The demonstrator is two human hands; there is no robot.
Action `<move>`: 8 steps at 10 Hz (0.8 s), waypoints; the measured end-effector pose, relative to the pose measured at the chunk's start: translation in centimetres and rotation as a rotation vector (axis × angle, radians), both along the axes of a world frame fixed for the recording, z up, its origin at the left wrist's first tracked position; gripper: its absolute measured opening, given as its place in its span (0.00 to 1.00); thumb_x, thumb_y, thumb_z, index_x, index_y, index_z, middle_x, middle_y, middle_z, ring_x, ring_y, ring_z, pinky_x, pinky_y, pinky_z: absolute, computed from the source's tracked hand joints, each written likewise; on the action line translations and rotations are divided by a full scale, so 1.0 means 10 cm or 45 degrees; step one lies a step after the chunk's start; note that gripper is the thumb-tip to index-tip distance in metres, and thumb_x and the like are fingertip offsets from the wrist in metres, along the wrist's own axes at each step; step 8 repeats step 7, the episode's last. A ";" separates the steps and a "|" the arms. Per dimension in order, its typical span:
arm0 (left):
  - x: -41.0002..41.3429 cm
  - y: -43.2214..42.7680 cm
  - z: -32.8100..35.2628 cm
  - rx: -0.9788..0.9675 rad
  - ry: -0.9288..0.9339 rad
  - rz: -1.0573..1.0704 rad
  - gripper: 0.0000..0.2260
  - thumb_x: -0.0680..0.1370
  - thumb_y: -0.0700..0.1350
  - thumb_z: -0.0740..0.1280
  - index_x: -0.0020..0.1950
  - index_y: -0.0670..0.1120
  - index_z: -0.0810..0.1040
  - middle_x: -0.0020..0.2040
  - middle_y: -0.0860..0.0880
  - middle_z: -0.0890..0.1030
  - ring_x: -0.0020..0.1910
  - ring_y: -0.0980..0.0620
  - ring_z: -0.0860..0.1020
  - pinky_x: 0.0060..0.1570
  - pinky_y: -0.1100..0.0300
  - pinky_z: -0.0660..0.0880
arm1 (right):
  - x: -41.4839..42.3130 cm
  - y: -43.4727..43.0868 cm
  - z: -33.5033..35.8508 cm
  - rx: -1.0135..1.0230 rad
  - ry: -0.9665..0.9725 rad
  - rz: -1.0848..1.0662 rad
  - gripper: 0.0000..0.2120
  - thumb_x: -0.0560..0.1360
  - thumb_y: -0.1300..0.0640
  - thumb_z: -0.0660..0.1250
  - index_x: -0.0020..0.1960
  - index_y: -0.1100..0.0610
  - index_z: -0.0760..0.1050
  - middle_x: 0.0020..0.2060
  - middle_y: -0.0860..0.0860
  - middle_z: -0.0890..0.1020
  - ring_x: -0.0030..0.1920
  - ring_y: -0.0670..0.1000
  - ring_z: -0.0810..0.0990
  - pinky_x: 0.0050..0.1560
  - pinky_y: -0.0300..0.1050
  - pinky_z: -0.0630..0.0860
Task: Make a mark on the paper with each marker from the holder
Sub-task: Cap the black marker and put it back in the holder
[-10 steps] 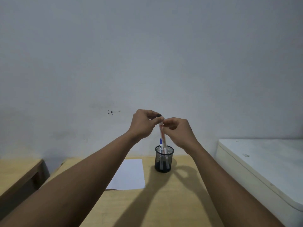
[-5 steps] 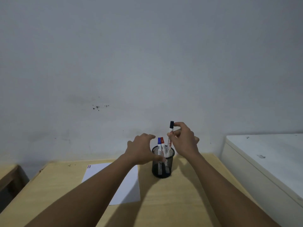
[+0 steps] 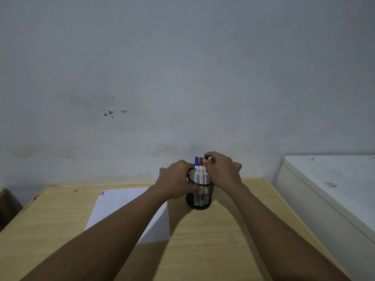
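Note:
A black mesh holder (image 3: 199, 196) stands on the wooden desk (image 3: 203, 250). In it stand a blue-capped marker (image 3: 196, 162), a red-capped marker (image 3: 201, 162) and a black-capped marker (image 3: 206, 158). My right hand (image 3: 222, 171) pinches the black-capped marker, which sits down in the holder. My left hand (image 3: 175, 182) wraps the holder's left side, thumb across the mesh. A white paper (image 3: 125, 201) lies left of the holder, partly under my left forearm, with short coloured marks (image 3: 102, 193) at its far left corner.
A grey wall rises right behind the desk. A white cabinet top (image 3: 332, 179) stands close on the right. A lower dark piece of furniture (image 3: 6, 203) shows at the left edge.
My right hand has lowered the black-capped marker into the holder. My left hand has dropped from the marker's cap and closed on the holder. The camera has tilted down.

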State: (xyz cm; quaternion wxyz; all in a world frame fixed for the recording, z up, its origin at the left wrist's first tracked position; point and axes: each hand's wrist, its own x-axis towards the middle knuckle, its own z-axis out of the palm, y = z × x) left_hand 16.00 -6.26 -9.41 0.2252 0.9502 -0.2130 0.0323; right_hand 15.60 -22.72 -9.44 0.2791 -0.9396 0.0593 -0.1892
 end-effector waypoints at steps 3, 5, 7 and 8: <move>0.02 0.01 0.01 0.069 -0.021 0.018 0.34 0.65 0.64 0.77 0.67 0.54 0.75 0.64 0.51 0.78 0.62 0.48 0.75 0.61 0.46 0.68 | 0.02 0.00 0.07 -0.031 0.067 -0.012 0.18 0.84 0.49 0.59 0.72 0.45 0.74 0.57 0.48 0.85 0.63 0.52 0.79 0.69 0.58 0.59; -0.11 0.18 0.17 0.131 -0.058 0.066 0.40 0.70 0.68 0.71 0.76 0.50 0.65 0.75 0.50 0.69 0.72 0.48 0.69 0.69 0.41 0.65 | -0.22 0.08 0.21 -0.056 -0.024 0.026 0.19 0.84 0.47 0.60 0.73 0.46 0.73 0.63 0.49 0.80 0.67 0.52 0.76 0.73 0.61 0.55; -0.59 0.63 0.42 0.168 -0.210 0.151 0.35 0.73 0.68 0.66 0.75 0.52 0.67 0.75 0.51 0.69 0.71 0.47 0.70 0.67 0.44 0.66 | -0.79 0.46 0.33 -0.148 -0.064 0.127 0.17 0.84 0.45 0.58 0.69 0.46 0.76 0.66 0.45 0.78 0.70 0.50 0.73 0.76 0.61 0.48; -0.59 0.63 0.42 0.168 -0.210 0.151 0.35 0.73 0.68 0.66 0.75 0.52 0.67 0.75 0.51 0.69 0.71 0.47 0.70 0.67 0.44 0.66 | -0.79 0.46 0.33 -0.148 -0.064 0.127 0.17 0.84 0.45 0.58 0.69 0.46 0.76 0.66 0.45 0.78 0.70 0.50 0.73 0.76 0.61 0.48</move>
